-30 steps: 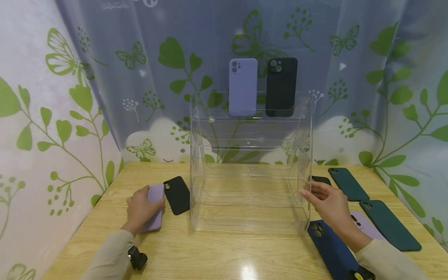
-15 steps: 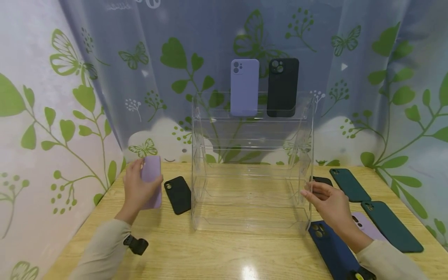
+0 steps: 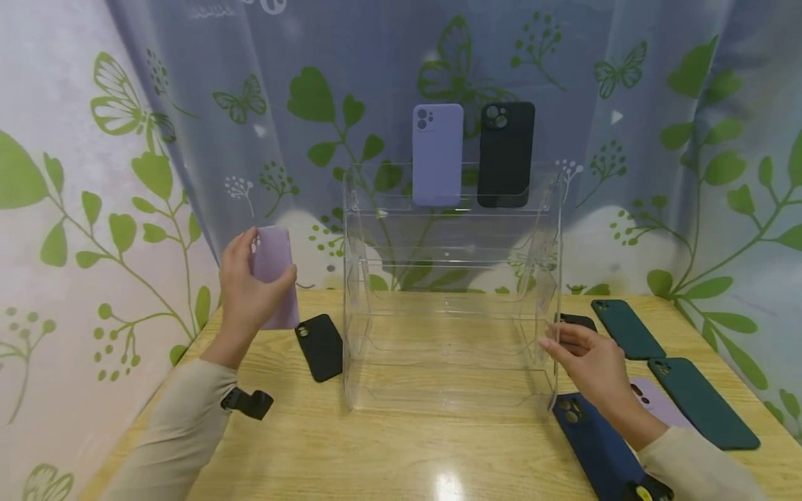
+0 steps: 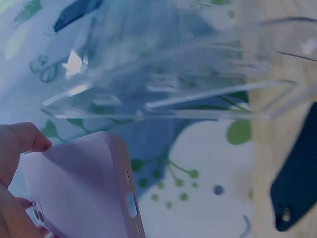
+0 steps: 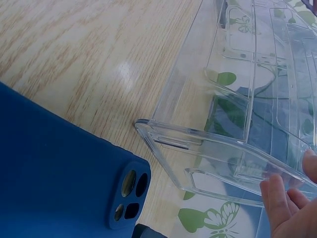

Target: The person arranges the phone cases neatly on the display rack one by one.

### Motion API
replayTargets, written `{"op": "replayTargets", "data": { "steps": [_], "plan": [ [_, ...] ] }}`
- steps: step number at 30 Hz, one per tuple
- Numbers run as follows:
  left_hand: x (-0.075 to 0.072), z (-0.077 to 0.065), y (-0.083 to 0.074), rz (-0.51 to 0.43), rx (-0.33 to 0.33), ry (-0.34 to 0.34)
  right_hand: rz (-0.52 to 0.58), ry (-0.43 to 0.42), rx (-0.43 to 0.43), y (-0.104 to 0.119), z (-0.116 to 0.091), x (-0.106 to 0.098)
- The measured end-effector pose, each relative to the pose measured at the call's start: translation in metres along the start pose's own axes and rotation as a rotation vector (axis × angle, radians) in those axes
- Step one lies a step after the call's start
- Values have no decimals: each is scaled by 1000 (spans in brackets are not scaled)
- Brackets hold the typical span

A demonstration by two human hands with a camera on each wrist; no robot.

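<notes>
The left hand (image 3: 247, 289) has its grip clamped on a lilac phone case (image 3: 274, 254), held nearly upright in the air above the surface (image 3: 401, 459), to the left of a clear tiered display stand (image 3: 451, 314) and apart from it; the right hand (image 3: 592, 358) has its grip clamped on the edge of the stand's right side panel, thumb and fingers on either side; a lavender case (image 3: 438, 156) and a black case (image 3: 506, 154) stand side by side on the top tier; a smaller black case (image 3: 319, 348) lies just beside the stand's left side; a navy blue case (image 3: 592, 438), two dark green cases (image 3: 704, 403) and a pale purple case (image 3: 661, 403) lie to the right.
</notes>
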State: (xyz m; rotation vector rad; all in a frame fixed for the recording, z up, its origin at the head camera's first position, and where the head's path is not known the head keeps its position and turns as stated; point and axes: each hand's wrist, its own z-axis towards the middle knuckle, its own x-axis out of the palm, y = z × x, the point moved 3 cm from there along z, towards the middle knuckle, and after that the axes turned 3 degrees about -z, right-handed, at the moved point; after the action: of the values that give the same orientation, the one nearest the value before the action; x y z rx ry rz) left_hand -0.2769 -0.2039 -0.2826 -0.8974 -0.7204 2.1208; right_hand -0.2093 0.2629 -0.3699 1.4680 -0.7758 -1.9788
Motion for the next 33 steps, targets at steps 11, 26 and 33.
{"op": "replayTargets", "data": {
  "steps": [11, 26, 33],
  "plan": [
    [8, 20, -58, -89, 113, -28, -1, 9, 15, -1, 0, -1],
    [23, 40, -121, -215, 255, -55, -1, 17, 26, 0, 1, 0],
    [33, 52, -146, -216, 322, -94, -5, 11, 18, 0, 1, 0]
  ]
}}
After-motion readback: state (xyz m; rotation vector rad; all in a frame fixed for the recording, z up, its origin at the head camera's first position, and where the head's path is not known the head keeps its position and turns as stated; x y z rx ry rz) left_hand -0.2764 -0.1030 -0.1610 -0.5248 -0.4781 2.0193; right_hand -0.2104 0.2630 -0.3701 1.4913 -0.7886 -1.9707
